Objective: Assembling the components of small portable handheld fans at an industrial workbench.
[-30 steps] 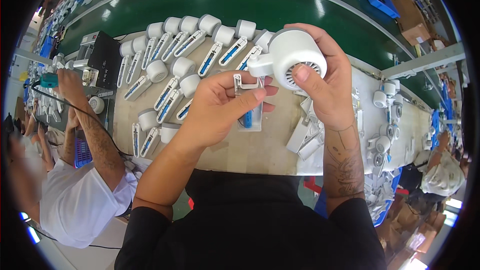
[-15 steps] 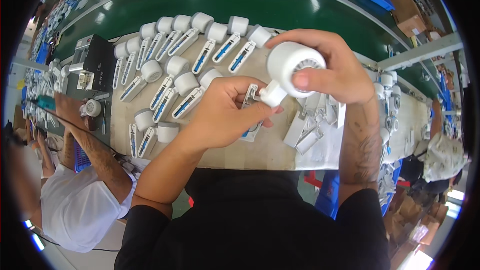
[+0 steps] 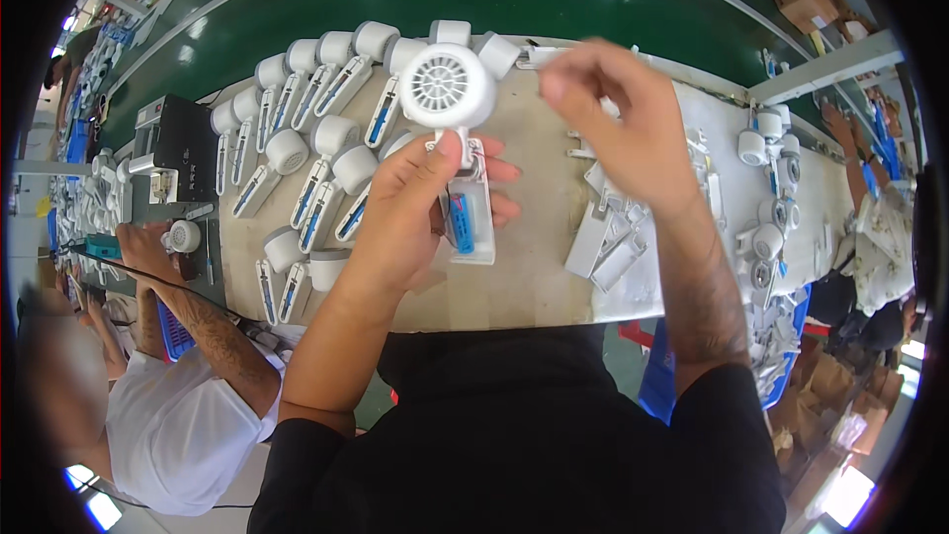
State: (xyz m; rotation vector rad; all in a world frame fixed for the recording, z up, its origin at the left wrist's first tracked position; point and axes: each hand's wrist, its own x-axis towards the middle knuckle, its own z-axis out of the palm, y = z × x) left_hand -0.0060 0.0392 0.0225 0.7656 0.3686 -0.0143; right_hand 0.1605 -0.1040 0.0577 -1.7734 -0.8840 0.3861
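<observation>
A white handheld fan stands out in front of me, its round grille facing up and its handle hanging toward me. My left hand is closed around the neck and upper handle, thumb on the front. The open handle shell shows a blue battery inside and thin wires near the neck. My right hand is off to the right of the fan, blurred at the fingertips. Its thumb and fingers are apart, and nothing shows in them. Below it lies a pile of white plastic shell parts.
Several similar fans with open handles lie in rows on the left of the worktable. A black machine stands beyond them. At the left a co-worker's hand works near a teal tool. More fans lie at the right.
My right hand has let go of the fan head and moved away from it. My left hand has brought the fan leftward and turned it upright, grille up.
</observation>
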